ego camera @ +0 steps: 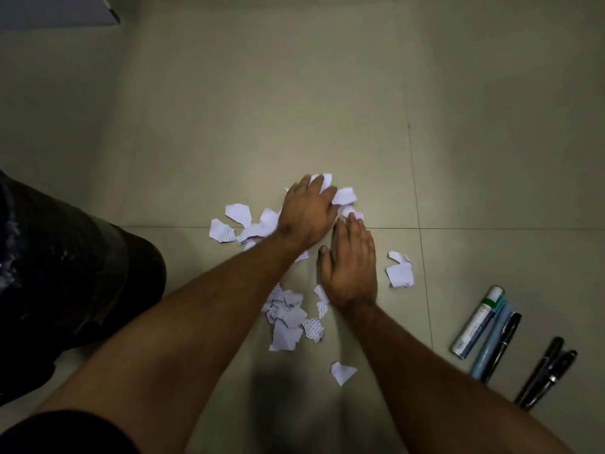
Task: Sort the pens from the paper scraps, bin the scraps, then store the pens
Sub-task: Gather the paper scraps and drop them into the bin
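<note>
White torn paper scraps lie scattered on the tiled floor: a far cluster point(240, 224), a near heap point(288, 317) and a pair at the right point(399, 271). My left hand point(309, 213) lies flat, palm down, on the far scraps, fingers spread over them. My right hand point(352, 263) rests flat on the floor just right of it, fingertips touching a scrap. Off to the right lie the pens: a white marker point(476, 322), a light blue pen point(491, 342) and black pens point(545, 371), side by side, away from both hands.
A dark round bin point(65, 273) stands at the left edge, close to my left forearm. One lone scrap point(342, 372) lies near my right forearm. A pale board corner point(59, 9) shows at the top left.
</note>
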